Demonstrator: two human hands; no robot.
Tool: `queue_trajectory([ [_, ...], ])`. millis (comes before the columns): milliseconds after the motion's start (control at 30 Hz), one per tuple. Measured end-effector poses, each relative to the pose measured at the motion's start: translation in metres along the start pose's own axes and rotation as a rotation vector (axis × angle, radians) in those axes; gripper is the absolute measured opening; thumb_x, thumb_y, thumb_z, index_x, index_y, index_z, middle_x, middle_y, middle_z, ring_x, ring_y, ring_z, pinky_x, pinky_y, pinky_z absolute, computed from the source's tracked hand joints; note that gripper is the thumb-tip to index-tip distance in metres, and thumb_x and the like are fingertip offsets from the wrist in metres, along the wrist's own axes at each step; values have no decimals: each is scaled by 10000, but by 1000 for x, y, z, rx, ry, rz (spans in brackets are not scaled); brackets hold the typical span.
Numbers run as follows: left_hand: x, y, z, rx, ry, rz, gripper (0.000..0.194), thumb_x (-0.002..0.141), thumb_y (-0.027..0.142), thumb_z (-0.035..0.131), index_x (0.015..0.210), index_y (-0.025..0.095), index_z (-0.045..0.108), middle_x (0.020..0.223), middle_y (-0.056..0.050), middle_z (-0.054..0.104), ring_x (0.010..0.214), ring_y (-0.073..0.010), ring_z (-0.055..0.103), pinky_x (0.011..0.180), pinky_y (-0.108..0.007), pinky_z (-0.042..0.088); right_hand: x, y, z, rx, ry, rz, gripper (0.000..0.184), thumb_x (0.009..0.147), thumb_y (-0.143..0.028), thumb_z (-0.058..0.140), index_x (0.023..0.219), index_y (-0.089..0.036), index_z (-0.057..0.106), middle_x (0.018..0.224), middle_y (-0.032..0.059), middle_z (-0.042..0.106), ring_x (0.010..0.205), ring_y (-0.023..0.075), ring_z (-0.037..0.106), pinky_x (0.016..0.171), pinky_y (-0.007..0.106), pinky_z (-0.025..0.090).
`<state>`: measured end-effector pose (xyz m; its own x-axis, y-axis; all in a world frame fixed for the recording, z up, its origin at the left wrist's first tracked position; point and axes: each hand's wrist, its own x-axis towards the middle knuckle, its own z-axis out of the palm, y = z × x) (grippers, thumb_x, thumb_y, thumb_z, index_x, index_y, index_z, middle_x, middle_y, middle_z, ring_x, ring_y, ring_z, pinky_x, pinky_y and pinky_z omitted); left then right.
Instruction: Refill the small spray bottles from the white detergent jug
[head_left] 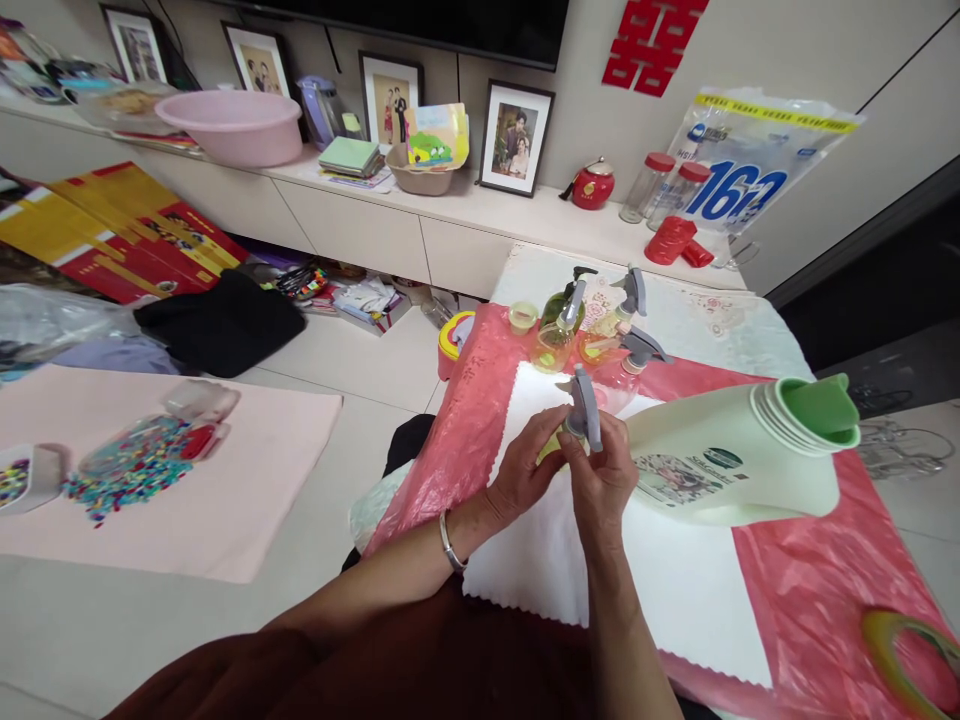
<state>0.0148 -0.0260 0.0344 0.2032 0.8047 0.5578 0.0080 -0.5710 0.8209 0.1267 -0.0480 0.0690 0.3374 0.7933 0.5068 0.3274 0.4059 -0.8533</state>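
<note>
A small spray bottle with a grey trigger head (583,408) is between my two hands above the white cloth. My left hand (525,462) is closed around its yellowish body, which the fingers mostly cover. My right hand (604,472) grips just below the trigger head, at the neck. Beyond the hands stand several more spray bottles (553,347) with grey triggers and a dark green pump bottle (561,306). A small pale cup (523,318) is left of them. Close to my right hand, a large pale green detergent jug (705,465) lies tilted, its green cap (821,408) facing right.
The white cloth (536,575) lies over a red plastic sheet (810,570) on the table. A roll of tape (889,640) is at the lower right. To the left, colourful beads (139,475) are spilled on a pink mat (247,480). A low cabinet (375,215) runs behind.
</note>
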Motion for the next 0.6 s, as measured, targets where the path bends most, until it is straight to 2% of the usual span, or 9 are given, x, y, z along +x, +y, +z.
queue_trajectory([
  [67,0,-1,0,-4,5,13,477,1022,255,547,1492,267,464,1428,-131,618,1364,-254,575,1161,-506,490,0,-3,-2,-20,-27,-8,281,940,-313,755,1208,-234,725,1154,52,611,1103,188,575,915,287,485],
  [233,1,-1,0,1,-2,20,498,1020,291,557,1506,271,452,1437,-137,612,1362,-259,576,1152,-502,504,0,-6,-9,23,-141,7,282,1043,-325,607,1305,-259,684,1281,53,602,1228,200,546,1072,341,441],
  [433,0,-1,0,10,4,22,506,1023,273,550,1516,274,436,1440,-134,606,1361,-251,578,1149,-481,509,-1,8,-7,93,-68,63,261,951,-343,723,1168,-206,673,1155,63,621,1093,204,605,1010,371,497],
  [600,0,0,-1,-3,2,24,480,1029,269,535,1501,266,449,1425,-131,618,1352,-249,585,1150,-482,505,-2,11,-3,93,-32,56,303,905,-339,779,1158,-210,672,1133,52,589,1074,187,580,982,348,494],
])
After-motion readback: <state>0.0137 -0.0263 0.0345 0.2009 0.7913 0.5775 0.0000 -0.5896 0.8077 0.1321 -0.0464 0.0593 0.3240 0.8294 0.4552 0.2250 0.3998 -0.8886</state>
